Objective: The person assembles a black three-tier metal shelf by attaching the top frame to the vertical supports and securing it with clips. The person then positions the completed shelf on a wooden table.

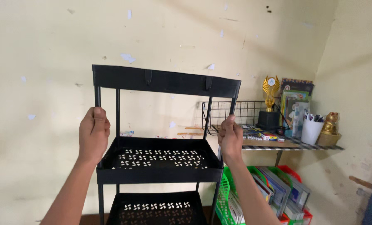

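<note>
A black metal tiered rack (165,82) stands in front of a pale yellow wall, with perforated trays at the middle (159,160) and lower (157,208) levels. My left hand (94,132) is closed around the rack's front left post, just above the middle tray. My right hand (230,137) grips the front right post at about the same height. Both forearms reach up from the bottom of the view.
A wall shelf (292,145) at right carries a black wire basket (236,114), a gold trophy (270,96), a white cup of pens (311,129), books and a small gold figurine (331,125). Below stand green (224,196) and red (296,175) baskets of books.
</note>
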